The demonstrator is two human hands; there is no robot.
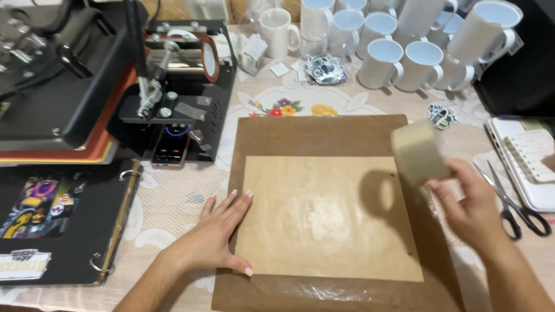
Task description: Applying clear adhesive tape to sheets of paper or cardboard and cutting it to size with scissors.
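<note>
Covering the worktop is a pale lace cloth with flowers, crowded with white mugs at the far edge, a black mug press at the far left, an open ring binder near you on the left, and scissors on the right. Your left hand lies flat with fingers released and spread, pressing the left edge of the tan paper sheet on the brown board. Your right hand is raised above the board's right side, fingers grasping the roll of beige tape.
</note>
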